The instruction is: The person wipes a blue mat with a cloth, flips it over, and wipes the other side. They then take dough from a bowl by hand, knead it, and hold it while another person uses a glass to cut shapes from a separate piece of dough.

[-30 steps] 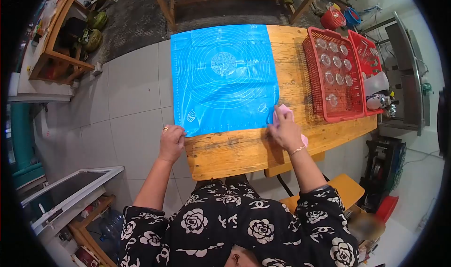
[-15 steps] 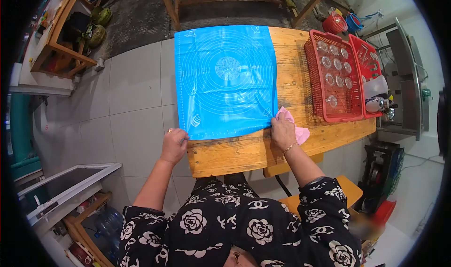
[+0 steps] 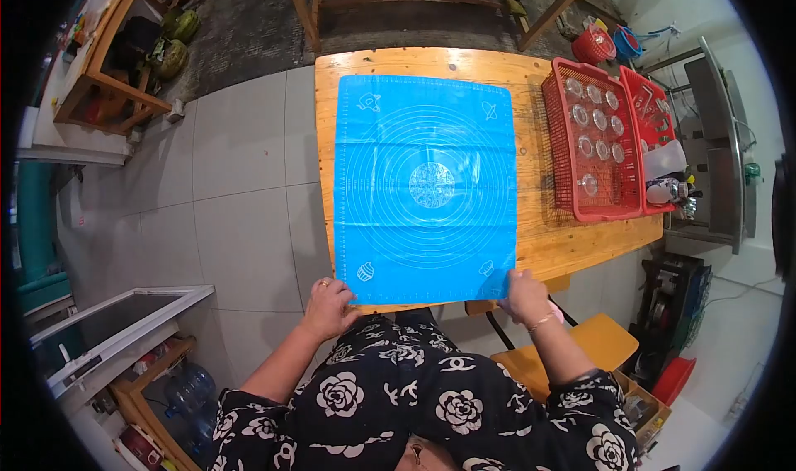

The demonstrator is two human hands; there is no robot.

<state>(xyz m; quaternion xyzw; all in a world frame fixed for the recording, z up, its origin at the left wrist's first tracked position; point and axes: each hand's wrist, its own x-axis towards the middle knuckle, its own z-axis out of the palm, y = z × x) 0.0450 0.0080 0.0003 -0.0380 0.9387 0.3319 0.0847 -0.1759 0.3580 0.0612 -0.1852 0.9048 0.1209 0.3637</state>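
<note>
Draw evenly with both hands, so that the near edge of the blue mat (image 3: 424, 222) runs parallel to the edge of the counter (image 3: 398, 60). Your left grip (image 3: 332, 307) seems to be pinching the near left corner, and your right grip (image 3: 528, 297) the near right one; the fingertips are partly hidden, so take that as a likely reading. A pink cloth (image 3: 557, 312) shows behind your right wrist; mind that it doesn't slip beneath the corner. Hold tension low and flat, since lifting one side would probably raise a ripple across the sheet.

The mat lies spread on the counter, its near edge close to the counter's front, with bare wood beyond its far side and to its right. It is thin and glossy, marked with white concentric rings around a patterned central disc, small drawings near the corners and ruled borders. Straight fold creases cross it, and these may need firm smoothing outward from the middle.
</note>
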